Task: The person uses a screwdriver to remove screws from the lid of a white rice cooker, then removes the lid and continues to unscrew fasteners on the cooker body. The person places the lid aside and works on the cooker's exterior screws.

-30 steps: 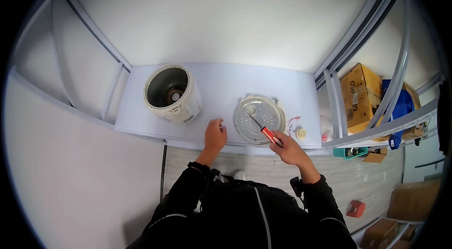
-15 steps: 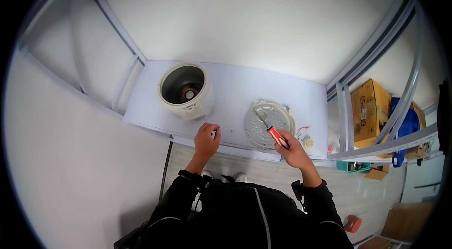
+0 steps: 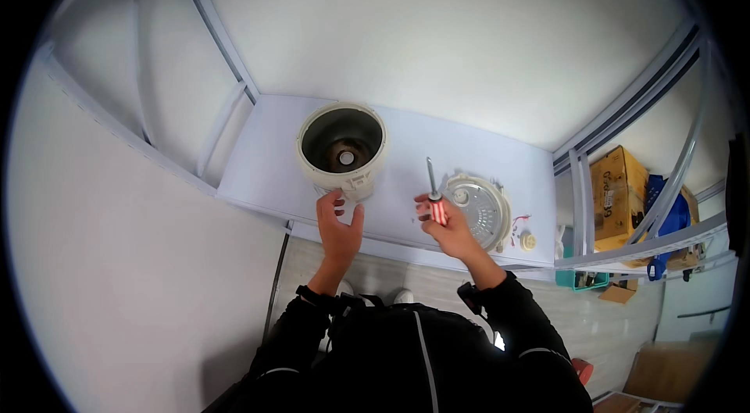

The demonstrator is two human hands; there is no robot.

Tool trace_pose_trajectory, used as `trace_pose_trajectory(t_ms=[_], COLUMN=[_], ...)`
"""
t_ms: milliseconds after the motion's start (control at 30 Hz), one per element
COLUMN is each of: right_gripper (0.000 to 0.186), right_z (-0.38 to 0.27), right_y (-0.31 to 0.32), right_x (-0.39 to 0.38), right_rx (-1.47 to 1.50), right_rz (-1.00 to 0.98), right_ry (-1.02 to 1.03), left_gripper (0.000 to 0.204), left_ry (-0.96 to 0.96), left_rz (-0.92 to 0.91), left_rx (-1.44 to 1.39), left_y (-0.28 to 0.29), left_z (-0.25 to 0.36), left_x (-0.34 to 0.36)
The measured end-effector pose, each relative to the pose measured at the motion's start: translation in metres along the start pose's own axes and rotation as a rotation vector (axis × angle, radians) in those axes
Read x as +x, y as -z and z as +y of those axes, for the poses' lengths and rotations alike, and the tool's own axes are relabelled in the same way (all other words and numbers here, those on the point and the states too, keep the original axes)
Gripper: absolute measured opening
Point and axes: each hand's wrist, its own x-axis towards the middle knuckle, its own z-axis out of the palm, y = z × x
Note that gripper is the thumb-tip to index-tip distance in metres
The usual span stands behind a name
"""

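Observation:
A cream cooker body (image 3: 358,182) with a dark, stained interior stands on the pale worktop (image 3: 266,147). My left hand (image 3: 338,222) is at its front lower edge, fingers curved and apart, thumb away from them; whether the fingertips touch it I cannot tell. My right hand (image 3: 449,232) grips a screwdriver (image 3: 437,210) with a red-and-white handle, its metal shaft raised above the worktop. Behind that hand lies a round lid (image 3: 488,218) with a perforated metal plate. Small pink wires (image 3: 522,219) and a round cream part (image 3: 528,241) lie right of the lid.
White panels and metal frames enclose the worktop. At the right are cardboard boxes (image 3: 613,202), a blue object (image 3: 674,216) and a teal crate (image 3: 582,278). A red object (image 3: 582,371) and a brown board (image 3: 656,374) are at lower right.
My right hand has moved left off the lid, tilting the screwdriver more upright. My left hand has reached up to the cooker body, its fingers more apart. The view has shifted.

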Motion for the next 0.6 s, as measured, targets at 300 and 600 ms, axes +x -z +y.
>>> trace_pose_trajectory(t_ms=[300, 600], right_gripper=[0.061, 0.061], right_z=[0.023, 0.049], right_y=[-0.079, -0.103], right_x=[0.045, 0.054], right_rx=[0.072, 0.136], right_rz=[0.105, 0.245], right_ry=[-0.107, -0.018], left_gripper=[0.035, 0.026], left_ry=[-0.014, 0.028], left_rz=[-0.063, -0.066], left_rx=[-0.077, -0.125], left_y=[0.011, 0.014], left_z=[-0.016, -0.023], left_x=[0.014, 0.023])
